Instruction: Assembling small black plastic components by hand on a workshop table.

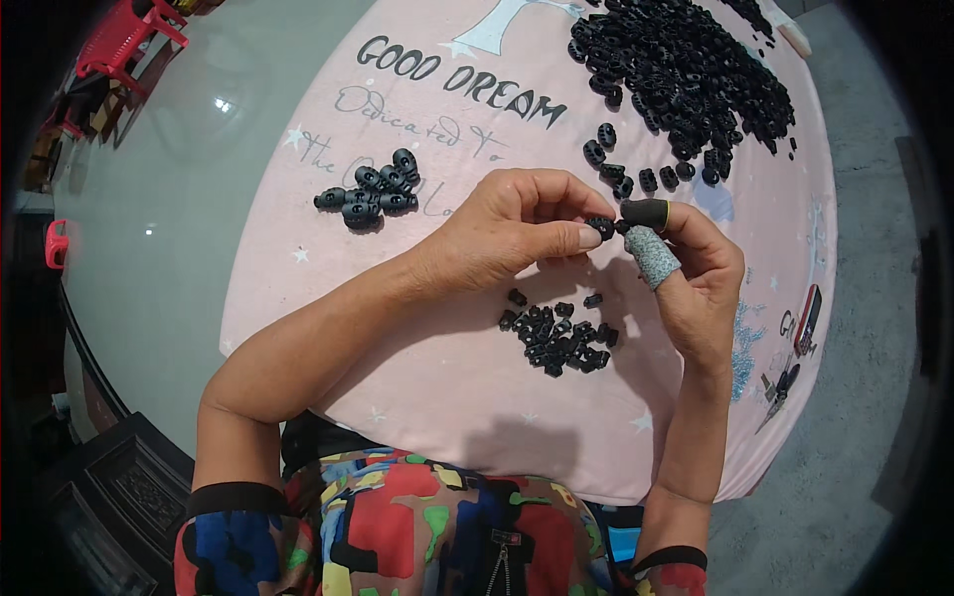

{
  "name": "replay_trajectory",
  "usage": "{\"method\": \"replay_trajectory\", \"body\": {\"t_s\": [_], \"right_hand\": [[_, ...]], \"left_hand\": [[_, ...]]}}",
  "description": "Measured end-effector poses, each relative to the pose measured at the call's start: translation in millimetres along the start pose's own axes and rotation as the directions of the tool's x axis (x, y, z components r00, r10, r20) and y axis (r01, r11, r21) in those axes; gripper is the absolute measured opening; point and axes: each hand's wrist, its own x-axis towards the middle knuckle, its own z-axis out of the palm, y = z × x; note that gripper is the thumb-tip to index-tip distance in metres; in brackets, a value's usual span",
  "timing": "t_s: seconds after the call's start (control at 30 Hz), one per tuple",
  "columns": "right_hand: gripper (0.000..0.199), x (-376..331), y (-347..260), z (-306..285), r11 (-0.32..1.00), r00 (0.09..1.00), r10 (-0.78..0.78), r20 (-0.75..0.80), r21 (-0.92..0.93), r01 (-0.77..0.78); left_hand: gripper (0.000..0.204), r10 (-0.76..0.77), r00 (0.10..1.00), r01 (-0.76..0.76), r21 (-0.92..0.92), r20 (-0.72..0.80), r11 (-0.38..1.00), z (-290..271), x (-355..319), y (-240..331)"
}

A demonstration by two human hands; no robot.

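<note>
Over the pink cloth, my left hand (pixel 527 221) pinches a black cord lock body (pixel 600 227) between thumb and fingers. My right hand (pixel 696 263) wears a black sleeve on the index finger and a grey wrap on the thumb. Its fingertips close on a small black cord lock plunger (pixel 623 226), which meets the end of the body. Just below my hands lies a small heap of black plungers (pixel 561 340). To the left rests a group of cord locks (pixel 370 189) that look put together. Several loose bodies (pixel 648 180) lie just beyond my hands.
A large pile of black cord lock bodies (pixel 686 79) covers the table's far right. Near the right edge lie a red-and-black object (pixel 808 320) and small snips (pixel 781 387). A red plastic chair (pixel 129 42) stands at the far left, beyond the cloth-covered table (pixel 288 263).
</note>
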Motion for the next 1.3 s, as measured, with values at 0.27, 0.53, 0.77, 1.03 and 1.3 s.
{"method": "replay_trajectory", "body": {"t_s": [0.27, 0.53, 0.77, 1.03, 1.3], "right_hand": [[0.018, 0, 1, -1, 0.997, 0.999, -0.051, 0.014, -0.061, 0.051], [0.016, 0, 3, 0, 0.998, 1.000, -0.029, 0.001, -0.053, 0.029], [0.018, -2, 3, 2, 0.987, 0.999, -0.049, 0.005, -0.150, 0.049], [0.018, 1, 1, -4, 0.997, 0.998, 0.032, 0.047, -0.068, -0.028], [0.011, 4, 0, -12, 0.990, 0.983, 0.128, 0.128, -0.070, -0.120]], "left_hand": [[0.025, -0.006, 1.000, 0.005, 0.043, 0.010, 0.999, 0, 0, 2], [0.023, -0.013, 1.000, 0.013, -0.040, -0.022, 0.999, 1, 1, -3], [0.022, 0.042, 0.999, -0.040, 0.062, -0.029, 0.997, 1, -1, -6], [0.023, 0.004, 0.998, 0.002, 0.085, -0.068, 0.996, 7, -3, -6], [0.020, -0.074, 0.997, 0.076, 0.063, -0.028, 0.995, 5, -5, -3]]}}
